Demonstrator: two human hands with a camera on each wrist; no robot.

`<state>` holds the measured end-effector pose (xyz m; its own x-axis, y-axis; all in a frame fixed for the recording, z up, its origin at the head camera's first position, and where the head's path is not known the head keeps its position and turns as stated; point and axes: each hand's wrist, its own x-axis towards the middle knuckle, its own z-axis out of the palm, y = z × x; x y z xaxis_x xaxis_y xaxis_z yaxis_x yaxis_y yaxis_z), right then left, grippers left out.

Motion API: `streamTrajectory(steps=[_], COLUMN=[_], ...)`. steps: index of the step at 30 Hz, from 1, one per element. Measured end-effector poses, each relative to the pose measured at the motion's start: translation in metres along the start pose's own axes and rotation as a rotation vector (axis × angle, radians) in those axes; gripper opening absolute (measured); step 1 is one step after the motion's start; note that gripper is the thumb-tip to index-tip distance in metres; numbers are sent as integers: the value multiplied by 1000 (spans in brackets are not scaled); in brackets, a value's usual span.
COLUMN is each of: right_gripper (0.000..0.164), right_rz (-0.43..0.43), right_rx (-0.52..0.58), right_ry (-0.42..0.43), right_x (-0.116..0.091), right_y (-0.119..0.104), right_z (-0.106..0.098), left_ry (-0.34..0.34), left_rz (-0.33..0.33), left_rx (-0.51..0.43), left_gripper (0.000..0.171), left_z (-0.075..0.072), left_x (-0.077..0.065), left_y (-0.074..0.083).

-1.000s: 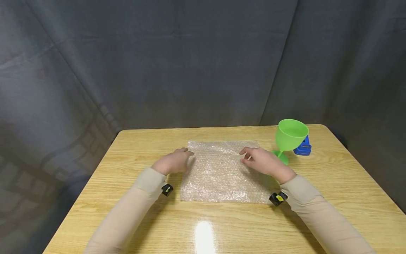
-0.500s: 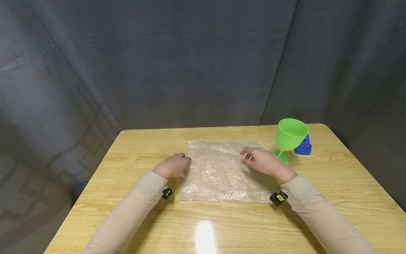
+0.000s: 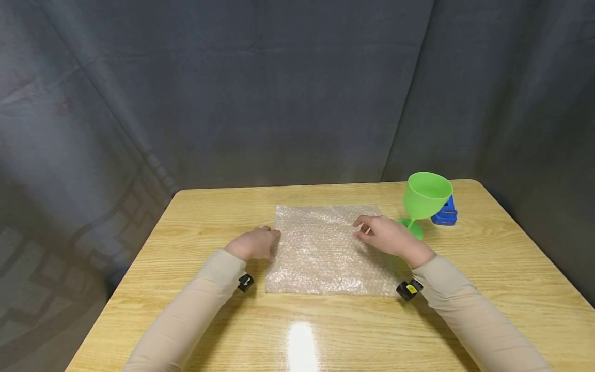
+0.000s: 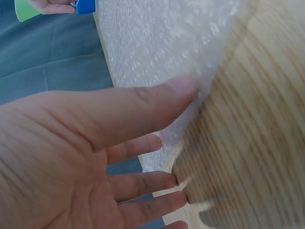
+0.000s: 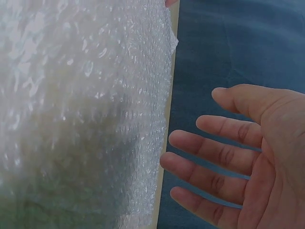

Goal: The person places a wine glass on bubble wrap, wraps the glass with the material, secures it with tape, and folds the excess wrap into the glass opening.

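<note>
1. Nearest are two beige sleeves [image 3: 186, 315], one coming in from each lower corner, with a small black device [image 3: 407, 290] at each wrist.
2. Between the sleeves lies the wood-grain surface [image 3: 372, 330], with a bright patch of glare near its front.
3. Beyond the glare, the sheet of clear bubble wrap [image 3: 316, 253] lies spread out flat around the middle of the surface.
4. The left hand [image 3: 253, 244] is at the sheet's left edge, released, its fingers loosely extended and grasping nothing; the thumb overlaps the edge in the left wrist view, but whether it touches the plastic I cannot tell.
5. The right hand [image 3: 389, 236] hovers above the right part of the sheet, also released, fingers apart and gently bent, with nothing in them.
6. Just past the right hand, a green goblet [image 3: 425, 199] stands upright on its round foot.
7. Partly hidden behind the goblet's bowl is a blue object [image 3: 445, 214], resting on the surface.
8. Farthest back hangs a dark grey curtain [image 3: 279, 93], with folds and a seam.
</note>
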<state>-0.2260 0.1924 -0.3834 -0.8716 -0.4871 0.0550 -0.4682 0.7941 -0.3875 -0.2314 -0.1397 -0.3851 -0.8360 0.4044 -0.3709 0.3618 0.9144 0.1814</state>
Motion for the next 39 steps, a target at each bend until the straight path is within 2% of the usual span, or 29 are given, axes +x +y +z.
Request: streamTrajectory(steps=[6, 12, 19, 27, 31, 37, 39], right_gripper=[28, 28, 29, 37, 43, 41, 46], right_rz=[6, 8, -17, 142, 143, 45, 12], right_rx=[18, 43, 150, 281, 333, 433, 493], right_ry=[-3, -31, -165, -243, -168, 94, 175], right_x=[-5, -19, -45, -71, -76, -70, -66], right_y=[1, 14, 37, 78, 94, 107, 110], right_z=[-5, -11, -29, -49, -51, -41, -37], left_ry=[-2, -8, -11, -19, -17, -17, -18], left_rz=[-1, -5, -21, -25, -24, -20, -18], left_rx=[-8, -11, -7, -2, 0, -4, -4], left_gripper=[70, 70, 71, 71, 70, 69, 69], left_z=[2, 2, 0, 0, -1, -1, -1], left_x=[1, 0, -1, -1, -1, -2, -2], left_y=[-1, -2, -1, 0, 1, 2, 2])
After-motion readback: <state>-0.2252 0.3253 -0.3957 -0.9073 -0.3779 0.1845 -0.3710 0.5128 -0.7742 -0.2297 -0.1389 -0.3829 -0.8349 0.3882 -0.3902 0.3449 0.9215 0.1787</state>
